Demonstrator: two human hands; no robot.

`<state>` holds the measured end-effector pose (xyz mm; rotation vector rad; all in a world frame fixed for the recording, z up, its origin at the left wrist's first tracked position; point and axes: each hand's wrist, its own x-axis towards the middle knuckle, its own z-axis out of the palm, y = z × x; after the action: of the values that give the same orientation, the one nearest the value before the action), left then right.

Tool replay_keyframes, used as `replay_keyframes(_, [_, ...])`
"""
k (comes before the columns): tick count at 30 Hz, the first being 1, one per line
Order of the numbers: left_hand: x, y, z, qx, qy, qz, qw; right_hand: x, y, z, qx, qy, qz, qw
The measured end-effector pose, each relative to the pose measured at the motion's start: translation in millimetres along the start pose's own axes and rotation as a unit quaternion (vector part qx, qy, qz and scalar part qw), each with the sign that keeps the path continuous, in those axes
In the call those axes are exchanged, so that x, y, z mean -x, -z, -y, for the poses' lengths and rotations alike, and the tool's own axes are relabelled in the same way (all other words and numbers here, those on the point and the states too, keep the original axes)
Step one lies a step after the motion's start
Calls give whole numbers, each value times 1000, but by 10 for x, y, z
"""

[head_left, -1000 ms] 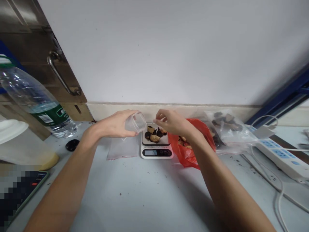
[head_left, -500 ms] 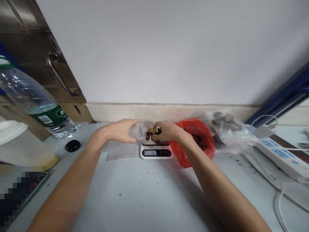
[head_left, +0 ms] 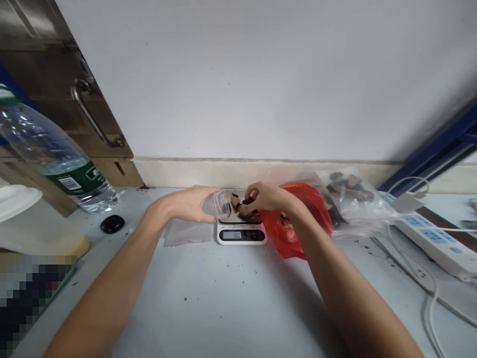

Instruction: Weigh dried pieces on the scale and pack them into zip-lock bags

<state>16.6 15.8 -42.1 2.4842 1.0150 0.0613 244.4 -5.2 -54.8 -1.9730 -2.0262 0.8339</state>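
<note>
In our left hand (head_left: 188,203) we hold a clear plastic cup (head_left: 216,204), tipped on its side, its mouth facing the kitchen scale (head_left: 242,235); the fingers are clamped around the cup's wall. A dark bit shows at the mouth, but we cannot tell whether it lies inside or behind the plastic. The dried pieces (head_left: 244,211) sit on the scale's plate, and our right hand (head_left: 263,196) is on them, fingers bent about a dark one; we cannot tell whether they are closed tight on it.

Just right of the scale, a red plastic bag (head_left: 290,244) gapes open with more brown pieces in it, partly behind our right forearm. Beyond it, clear bags (head_left: 352,194) hold dark chunks. A flat clear bag (head_left: 190,232) lies left of the scale. The bottle (head_left: 48,144) at far left is part full, near a cloudy tub (head_left: 37,231) with a white lid.

The pieces are curled and irregular, tan to nearly black; the red bag is thin and crumpled. Small dark crumbs dot our pale, smooth counter (head_left: 223,308), which runs to a plain whitish wall (head_left: 242,84). A white power strip (head_left: 434,246) rests at right.
</note>
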Motion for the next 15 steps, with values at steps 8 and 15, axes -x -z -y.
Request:
replay_keyframes(8, [1,-1,-89,5,9,6,1000,66,145,6,-16,49,-15,999])
replay_keyframes(15, [7,10,-146,-1,15,3,1000,140,194,43,-71,108,-5,992])
